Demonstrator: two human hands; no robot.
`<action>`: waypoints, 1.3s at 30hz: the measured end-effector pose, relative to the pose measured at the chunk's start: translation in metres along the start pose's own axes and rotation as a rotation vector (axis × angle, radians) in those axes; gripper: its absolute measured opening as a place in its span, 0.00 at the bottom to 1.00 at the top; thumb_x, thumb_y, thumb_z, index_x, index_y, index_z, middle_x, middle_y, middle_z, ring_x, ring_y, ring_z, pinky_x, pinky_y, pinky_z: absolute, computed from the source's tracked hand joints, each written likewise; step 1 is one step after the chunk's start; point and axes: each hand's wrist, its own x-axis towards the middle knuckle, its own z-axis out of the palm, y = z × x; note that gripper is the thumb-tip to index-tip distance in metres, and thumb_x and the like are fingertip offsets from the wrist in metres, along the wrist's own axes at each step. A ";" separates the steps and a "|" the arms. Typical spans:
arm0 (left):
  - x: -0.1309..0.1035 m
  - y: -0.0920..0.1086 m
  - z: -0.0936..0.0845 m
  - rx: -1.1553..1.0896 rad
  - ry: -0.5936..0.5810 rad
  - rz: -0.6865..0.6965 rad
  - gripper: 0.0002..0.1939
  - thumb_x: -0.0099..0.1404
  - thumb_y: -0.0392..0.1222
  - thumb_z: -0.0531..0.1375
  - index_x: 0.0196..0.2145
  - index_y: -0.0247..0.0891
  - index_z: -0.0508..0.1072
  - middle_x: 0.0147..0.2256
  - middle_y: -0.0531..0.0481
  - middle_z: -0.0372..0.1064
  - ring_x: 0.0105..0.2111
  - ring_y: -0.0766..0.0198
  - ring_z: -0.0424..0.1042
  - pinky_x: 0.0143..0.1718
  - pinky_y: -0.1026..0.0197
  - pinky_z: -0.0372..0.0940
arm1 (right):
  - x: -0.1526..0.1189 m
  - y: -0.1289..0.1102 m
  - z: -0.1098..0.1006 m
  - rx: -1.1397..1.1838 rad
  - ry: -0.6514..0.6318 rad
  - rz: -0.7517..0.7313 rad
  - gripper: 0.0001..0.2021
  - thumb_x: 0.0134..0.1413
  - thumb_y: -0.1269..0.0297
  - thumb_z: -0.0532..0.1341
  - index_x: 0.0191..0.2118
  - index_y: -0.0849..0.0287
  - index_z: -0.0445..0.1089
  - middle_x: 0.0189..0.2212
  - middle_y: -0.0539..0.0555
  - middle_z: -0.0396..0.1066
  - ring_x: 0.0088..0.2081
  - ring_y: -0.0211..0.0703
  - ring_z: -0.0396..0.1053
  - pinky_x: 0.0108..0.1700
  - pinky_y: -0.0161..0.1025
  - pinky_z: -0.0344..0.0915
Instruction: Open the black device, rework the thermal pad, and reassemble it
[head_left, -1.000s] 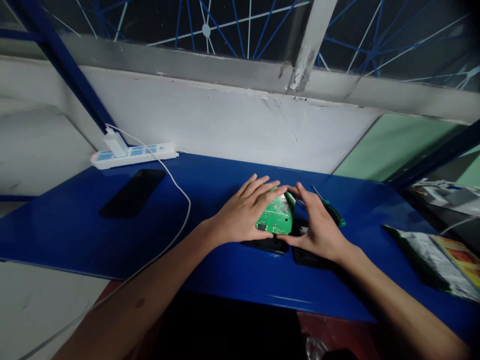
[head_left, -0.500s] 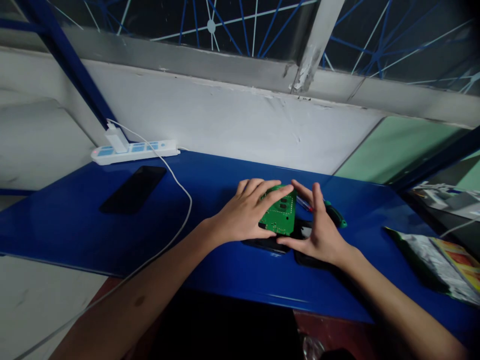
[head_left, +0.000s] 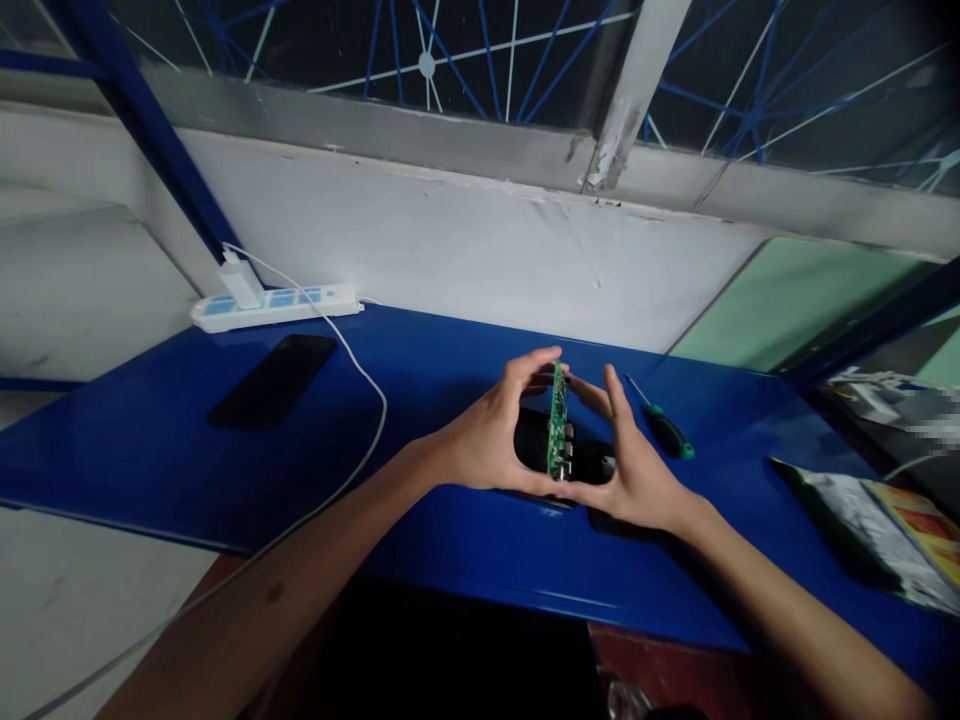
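A green circuit board stands on edge between my hands, its narrow side with metal connectors facing me. My left hand grips it, thumb at the near end and fingertips at the far top corner. My right hand has its thumb against the near end and fingers curved toward the far end; their exact contact is partly hidden. Beneath the board lies a black, case-like piece, partly covered by my hands. Another black piece shows under my right hand. A green-handled screwdriver rests just beyond it.
On the blue table, a black phone lies at left. Behind it sits a white power strip with a charger; its white cable runs past my left forearm. A shiny packet lies at right.
The circuit board has turned from showing its flat green face to standing edge-on, connectors visible. My left hand has rolled with it, and the screwdriver's shaft shows more fully.
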 end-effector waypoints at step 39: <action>0.001 -0.005 -0.009 0.662 -0.202 -0.036 0.59 0.55 0.51 0.72 0.72 0.41 0.39 0.68 0.36 0.52 0.68 0.41 0.53 0.71 0.35 0.43 | 0.001 0.007 -0.002 -0.388 0.121 -0.080 0.61 0.48 0.50 0.70 0.74 0.58 0.26 0.63 0.73 0.57 0.62 0.72 0.61 0.59 0.74 0.64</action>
